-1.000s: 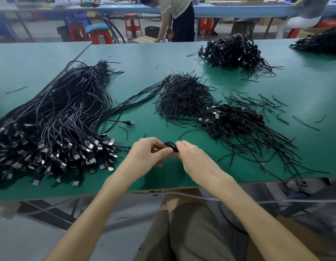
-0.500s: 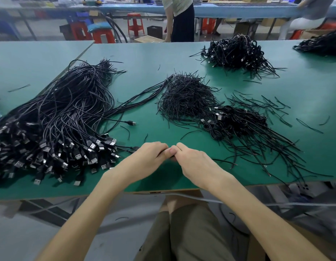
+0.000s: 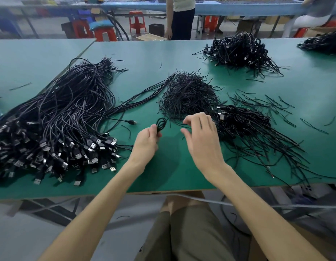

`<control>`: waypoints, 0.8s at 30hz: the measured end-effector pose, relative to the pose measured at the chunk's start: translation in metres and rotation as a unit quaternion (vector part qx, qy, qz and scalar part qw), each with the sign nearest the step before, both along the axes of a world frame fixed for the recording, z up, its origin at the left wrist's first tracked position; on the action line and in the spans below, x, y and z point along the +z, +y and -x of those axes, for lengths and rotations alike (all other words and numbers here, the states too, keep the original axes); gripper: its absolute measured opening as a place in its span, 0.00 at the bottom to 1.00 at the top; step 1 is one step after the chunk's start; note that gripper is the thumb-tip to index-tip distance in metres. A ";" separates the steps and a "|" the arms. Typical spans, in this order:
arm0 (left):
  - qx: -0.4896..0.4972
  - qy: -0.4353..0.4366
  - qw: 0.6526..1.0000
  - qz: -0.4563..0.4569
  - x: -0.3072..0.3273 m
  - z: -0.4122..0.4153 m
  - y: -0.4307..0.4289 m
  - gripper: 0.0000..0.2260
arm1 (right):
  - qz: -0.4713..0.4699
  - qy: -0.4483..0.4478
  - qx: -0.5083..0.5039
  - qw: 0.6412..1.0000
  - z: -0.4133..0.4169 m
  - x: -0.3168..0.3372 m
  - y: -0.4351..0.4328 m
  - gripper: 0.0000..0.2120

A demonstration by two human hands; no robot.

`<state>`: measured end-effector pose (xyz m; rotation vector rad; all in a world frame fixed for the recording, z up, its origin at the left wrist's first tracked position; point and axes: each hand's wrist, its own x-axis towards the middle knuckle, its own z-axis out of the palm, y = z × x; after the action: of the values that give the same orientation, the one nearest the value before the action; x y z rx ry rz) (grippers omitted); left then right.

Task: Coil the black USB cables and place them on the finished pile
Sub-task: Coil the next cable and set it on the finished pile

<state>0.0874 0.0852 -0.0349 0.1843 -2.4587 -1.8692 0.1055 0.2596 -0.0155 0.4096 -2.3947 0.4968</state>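
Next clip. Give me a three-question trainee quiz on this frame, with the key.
1. True or false: the right hand grips the coiled cable.
2. The plugs of the uncoiled bundle lie toward: A) the near table edge, B) the far table edge, C) the right table edge.
3. Fill in: the table top is coloured ___.
Key: 1 false, the left hand pinches it, and the right hand is open and holds nothing. 2 A. 3 green.
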 end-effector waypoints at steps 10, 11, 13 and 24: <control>0.051 0.048 0.997 -0.035 -0.014 0.008 0.033 0.18 | 0.046 -0.216 -0.152 0.963 0.053 -0.024 -0.008 0.13; 0.050 0.050 0.997 -0.040 -0.016 0.007 0.030 0.18 | 0.046 -0.229 -0.155 0.960 0.055 -0.025 -0.009 0.13; 0.045 0.061 0.997 -0.029 -0.019 0.005 0.028 0.17 | 0.033 -0.244 -0.152 0.957 0.060 -0.025 -0.012 0.12; 0.044 0.067 0.997 0.013 -0.020 0.005 0.031 0.17 | 0.000 -0.202 -0.138 0.970 0.035 -0.008 0.009 0.06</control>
<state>0.0823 0.1164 -0.0546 0.1580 -2.3441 -1.7532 0.0701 0.2687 -0.0239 -0.0361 -2.7842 0.4878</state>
